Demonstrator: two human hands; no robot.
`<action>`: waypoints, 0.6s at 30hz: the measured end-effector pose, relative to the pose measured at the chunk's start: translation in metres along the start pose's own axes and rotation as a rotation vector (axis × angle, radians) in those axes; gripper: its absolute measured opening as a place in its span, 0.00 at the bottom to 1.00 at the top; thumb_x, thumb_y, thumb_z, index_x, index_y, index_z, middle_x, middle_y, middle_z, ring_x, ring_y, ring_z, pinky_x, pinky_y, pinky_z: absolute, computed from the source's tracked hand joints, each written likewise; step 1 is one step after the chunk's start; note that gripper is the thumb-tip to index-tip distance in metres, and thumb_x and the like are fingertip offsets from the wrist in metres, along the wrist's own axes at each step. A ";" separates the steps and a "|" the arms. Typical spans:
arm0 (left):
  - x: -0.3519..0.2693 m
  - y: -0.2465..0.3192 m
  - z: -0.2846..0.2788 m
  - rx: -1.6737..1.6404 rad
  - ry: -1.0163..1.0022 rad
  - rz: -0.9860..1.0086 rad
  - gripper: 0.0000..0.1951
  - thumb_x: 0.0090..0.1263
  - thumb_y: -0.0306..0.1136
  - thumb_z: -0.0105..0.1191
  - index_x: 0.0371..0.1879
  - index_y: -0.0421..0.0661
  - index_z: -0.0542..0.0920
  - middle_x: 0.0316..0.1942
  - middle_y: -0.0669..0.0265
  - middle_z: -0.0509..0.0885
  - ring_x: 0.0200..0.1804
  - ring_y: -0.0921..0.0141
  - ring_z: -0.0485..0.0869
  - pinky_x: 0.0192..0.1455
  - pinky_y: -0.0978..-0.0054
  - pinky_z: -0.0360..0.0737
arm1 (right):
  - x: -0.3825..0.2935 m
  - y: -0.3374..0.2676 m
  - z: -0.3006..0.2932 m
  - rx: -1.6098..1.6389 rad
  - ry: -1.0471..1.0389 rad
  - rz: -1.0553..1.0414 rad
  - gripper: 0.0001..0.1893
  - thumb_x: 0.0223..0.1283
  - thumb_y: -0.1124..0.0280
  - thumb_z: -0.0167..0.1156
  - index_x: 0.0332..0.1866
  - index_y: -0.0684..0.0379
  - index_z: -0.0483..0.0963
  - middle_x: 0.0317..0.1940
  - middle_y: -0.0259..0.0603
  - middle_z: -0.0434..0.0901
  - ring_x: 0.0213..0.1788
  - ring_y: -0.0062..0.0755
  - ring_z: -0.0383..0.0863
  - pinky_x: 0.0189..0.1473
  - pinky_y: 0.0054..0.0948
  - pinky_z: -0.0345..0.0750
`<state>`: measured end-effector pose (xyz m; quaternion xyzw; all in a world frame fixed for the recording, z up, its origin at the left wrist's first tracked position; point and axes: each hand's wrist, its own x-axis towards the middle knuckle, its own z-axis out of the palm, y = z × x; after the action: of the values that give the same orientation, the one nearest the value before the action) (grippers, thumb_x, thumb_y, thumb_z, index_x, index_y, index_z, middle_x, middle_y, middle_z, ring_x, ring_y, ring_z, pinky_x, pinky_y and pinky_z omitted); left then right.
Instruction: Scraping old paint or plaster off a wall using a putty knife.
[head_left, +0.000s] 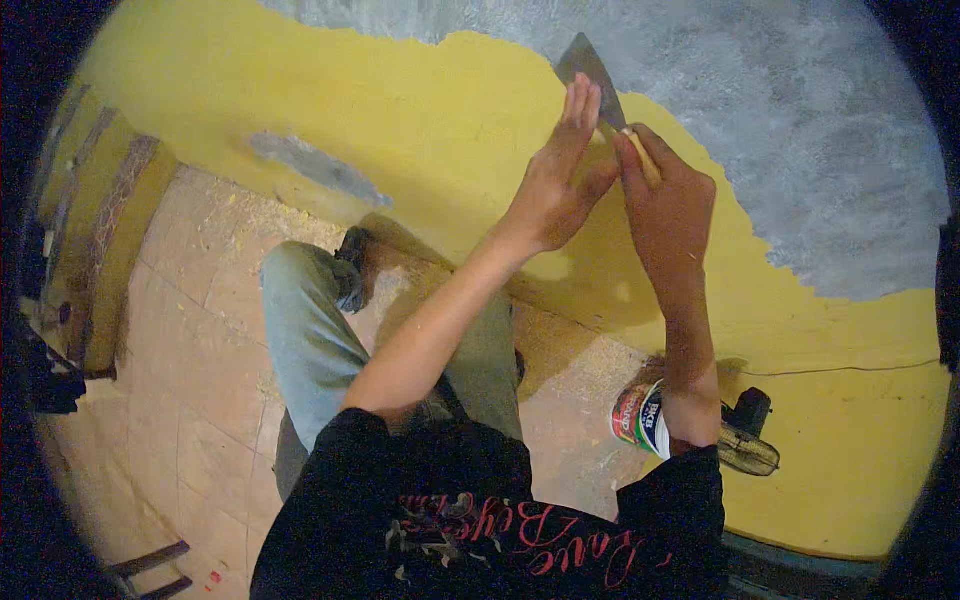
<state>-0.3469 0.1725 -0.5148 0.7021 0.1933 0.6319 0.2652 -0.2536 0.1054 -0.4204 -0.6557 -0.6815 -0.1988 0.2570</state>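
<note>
My right hand (667, 195) grips the light handle of a pointed trowel (609, 96), its dark metal blade flat near the wall. My left hand (562, 180) has its fingers extended and laid on the blade. The blade's tip lies at the border between the yellow painted wall (465, 112) and a large grey bare area (795, 127). A smaller grey patch (322, 166) shows in the yellow paint at the left.
Below the wall, the tiled floor (187, 322) carries yellowish flakes. A paint bucket (643, 420) stands by my right forearm, with a small fan (750, 450) beyond it. Wooden furniture (112, 225) is at the left, and a dark frame (154, 566) at the lower left.
</note>
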 end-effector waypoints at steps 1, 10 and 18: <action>-0.002 0.004 0.000 -0.044 -0.028 -0.034 0.38 0.69 0.39 0.52 0.71 0.39 0.48 0.73 0.47 0.45 0.75 0.55 0.43 0.74 0.62 0.50 | 0.001 0.000 -0.004 0.076 -0.030 0.013 0.17 0.65 0.55 0.52 0.47 0.57 0.78 0.24 0.50 0.81 0.28 0.51 0.82 0.32 0.41 0.77; -0.005 -0.003 -0.007 -0.048 -0.081 -0.025 0.37 0.70 0.40 0.50 0.71 0.39 0.47 0.73 0.47 0.44 0.75 0.54 0.43 0.74 0.62 0.50 | -0.008 -0.009 0.011 -0.086 0.005 0.077 0.17 0.62 0.54 0.57 0.43 0.57 0.80 0.23 0.51 0.80 0.26 0.51 0.82 0.30 0.39 0.77; -0.006 -0.002 0.001 -0.064 -0.049 -0.013 0.35 0.71 0.41 0.48 0.71 0.39 0.48 0.73 0.46 0.44 0.75 0.53 0.44 0.74 0.60 0.49 | -0.009 0.008 0.017 0.058 0.103 0.005 0.16 0.62 0.55 0.57 0.42 0.57 0.80 0.22 0.50 0.80 0.23 0.49 0.81 0.27 0.39 0.76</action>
<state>-0.3463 0.1706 -0.5207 0.7073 0.1712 0.6186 0.2963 -0.2469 0.1090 -0.4394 -0.6387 -0.6711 -0.2121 0.3111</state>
